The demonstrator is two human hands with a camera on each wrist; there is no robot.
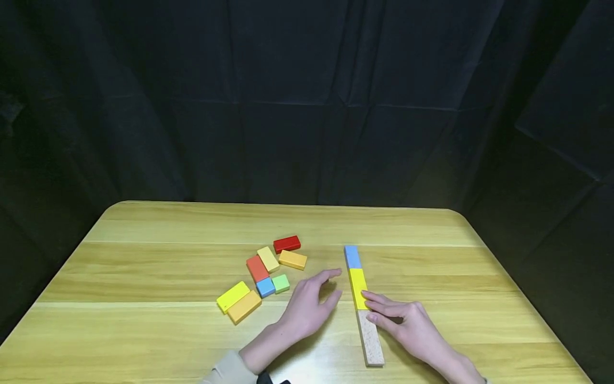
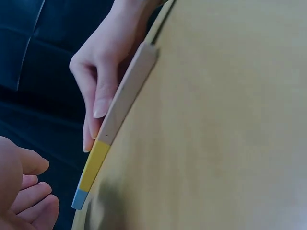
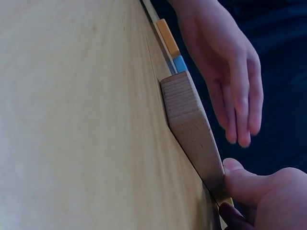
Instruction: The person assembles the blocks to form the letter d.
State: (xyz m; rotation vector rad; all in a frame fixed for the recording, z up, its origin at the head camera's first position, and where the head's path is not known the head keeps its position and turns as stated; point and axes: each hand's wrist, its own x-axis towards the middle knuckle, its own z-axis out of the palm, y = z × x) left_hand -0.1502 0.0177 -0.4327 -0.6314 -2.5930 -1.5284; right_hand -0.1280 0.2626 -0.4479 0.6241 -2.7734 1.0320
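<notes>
A row of blocks runs away from me on the table: a plain wooden block (image 1: pixel 371 341) nearest, a yellow block (image 1: pixel 357 288) in the middle, a light blue block (image 1: pixel 352 257) at the far end. My right hand (image 1: pixel 408 325) lies along the row's right side, fingertips on the yellow block and thumb at the wooden block's edge, near their joint. Its fingers look fairly straight in the left wrist view. To the left of the row, my left hand (image 1: pixel 310 306) hovers with thumb and index finger apart, nothing between them.
Left of the left hand lie a dark red block (image 1: pixel 287 244), two orange blocks (image 1: pixel 293 259), a cream block (image 1: pixel 268 258), a red-orange block (image 1: pixel 257 268), a blue block (image 1: pixel 265 286), a green block (image 1: pixel 280 283) and another yellow block (image 1: pixel 233 296). A dark curtain (image 1: pixel 288 149) hangs behind the table.
</notes>
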